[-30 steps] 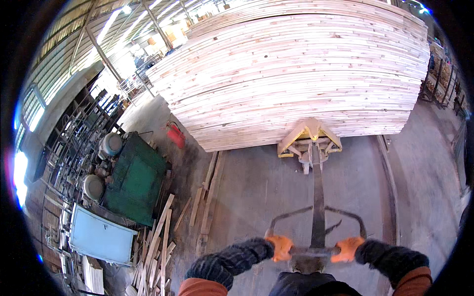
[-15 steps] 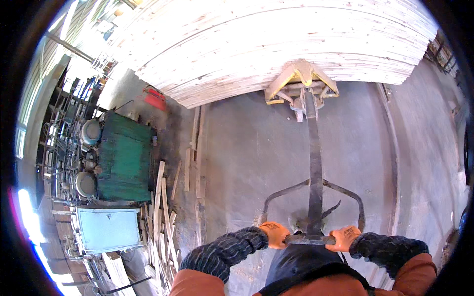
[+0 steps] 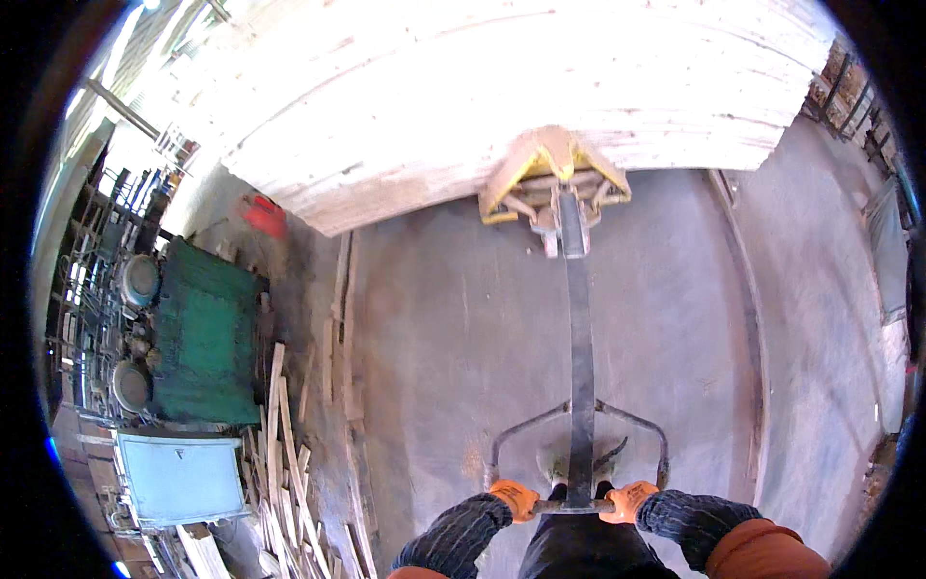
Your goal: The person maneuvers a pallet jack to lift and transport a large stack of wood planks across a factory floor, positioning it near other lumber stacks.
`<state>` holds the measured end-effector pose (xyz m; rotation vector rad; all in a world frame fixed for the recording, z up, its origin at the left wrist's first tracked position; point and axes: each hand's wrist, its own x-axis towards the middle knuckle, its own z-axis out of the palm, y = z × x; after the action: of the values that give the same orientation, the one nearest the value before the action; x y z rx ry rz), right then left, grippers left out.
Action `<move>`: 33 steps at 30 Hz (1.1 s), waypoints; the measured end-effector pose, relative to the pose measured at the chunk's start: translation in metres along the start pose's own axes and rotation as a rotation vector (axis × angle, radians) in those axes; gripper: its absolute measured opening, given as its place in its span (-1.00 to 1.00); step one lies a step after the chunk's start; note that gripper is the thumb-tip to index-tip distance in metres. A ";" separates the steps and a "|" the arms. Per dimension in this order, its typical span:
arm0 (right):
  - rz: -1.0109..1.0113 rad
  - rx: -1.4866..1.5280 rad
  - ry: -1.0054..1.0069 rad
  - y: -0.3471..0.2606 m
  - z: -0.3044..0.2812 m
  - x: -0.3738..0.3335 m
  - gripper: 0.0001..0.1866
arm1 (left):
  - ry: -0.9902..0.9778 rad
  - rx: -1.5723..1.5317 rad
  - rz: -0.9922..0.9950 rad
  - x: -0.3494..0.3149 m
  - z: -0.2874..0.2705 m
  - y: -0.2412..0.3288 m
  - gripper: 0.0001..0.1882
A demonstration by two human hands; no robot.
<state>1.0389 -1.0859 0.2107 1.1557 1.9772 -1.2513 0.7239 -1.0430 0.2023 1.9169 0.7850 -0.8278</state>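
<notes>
Both my hands, in orange gloves, grip the crossbar at the near end of a pallet jack handle [image 3: 581,367]. My left hand [image 3: 515,500] is wrapped round the bar's left end, and my right hand [image 3: 630,502] round its right end. From the bar the long dark shaft runs away from me to the yellow pallet jack body [image 3: 555,179]. That body stands against a large stack of pale boards [image 3: 502,87]; its forks are hidden there. A small dark lever sticks out beside the shaft near my right hand. My shoes partly show beneath the handle.
At left stand a green machine [image 3: 207,333] with round motors and a light blue cabinet [image 3: 183,478]. Loose wooden slats [image 3: 285,454] lie beside them. A red object [image 3: 263,214] rests farther off. Long rails [image 3: 748,309] run along the concrete floor on both sides.
The handle and my hands sit lower and farther left in view, with my arms stretched farther out. The machines, slats and board stack have also shifted left in the picture. My grip stays the same.
</notes>
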 end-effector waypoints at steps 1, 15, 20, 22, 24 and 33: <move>-0.037 -0.010 0.029 0.002 0.003 0.000 -0.29 | -0.021 0.008 -0.014 -0.001 0.005 0.000 -0.62; -0.089 -0.068 0.062 -0.060 -0.201 -0.145 -0.16 | 0.030 -0.287 -0.096 -0.175 -0.191 0.101 -0.63; -0.168 0.116 0.214 -0.062 -0.131 -0.127 -0.23 | -0.146 -0.165 0.042 -0.137 -0.133 0.064 -0.70; -0.164 0.044 0.254 -0.050 -0.109 -0.100 -0.22 | -0.117 -0.158 0.033 -0.125 -0.128 0.050 -0.68; -0.144 0.072 0.170 -0.046 -0.101 -0.089 -0.24 | 0.019 -0.128 0.043 -0.113 -0.116 0.046 -0.67; 0.019 0.099 0.062 -0.002 -0.017 -0.005 -0.39 | -0.020 -0.064 0.035 0.003 -0.013 0.003 -0.64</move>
<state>1.0395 -1.0731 0.2231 1.2723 1.9628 -1.3318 0.7308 -1.0322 0.2063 1.8583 0.7555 -0.7906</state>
